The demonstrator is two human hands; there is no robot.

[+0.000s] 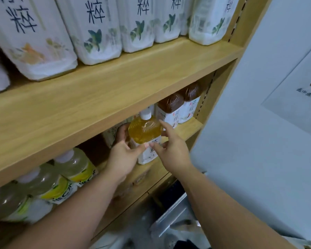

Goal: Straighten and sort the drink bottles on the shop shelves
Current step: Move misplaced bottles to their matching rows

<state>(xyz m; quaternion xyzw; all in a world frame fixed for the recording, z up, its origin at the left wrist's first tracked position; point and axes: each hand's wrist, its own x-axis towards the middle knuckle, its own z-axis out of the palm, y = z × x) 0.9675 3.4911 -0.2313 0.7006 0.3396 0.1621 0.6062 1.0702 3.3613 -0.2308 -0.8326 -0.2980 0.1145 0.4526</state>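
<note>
Head view shows the left hand (123, 157) gripping the yellow tea bottle (144, 131) on the lower shelf (187, 130), the right hand (171, 148) touching it with straight fingers — seemingly not yet aligned beside the brown tea bottles (171, 103).

I'm facing a light wooden shelf board (115, 90), its slotted upright (248, 24) on my right, then a pale grey wall (258, 141) with a white notice (305, 105)

1. The yellow bottle (144, 131) has a white cap and label
2. The brown bottles (171, 105) wear white labels
3. The top bottles (97, 33) show green leaves on white
4. The pale bottles (74, 166) carry yellow labels
5. The shelf (115, 83) is light wood grain
</note>
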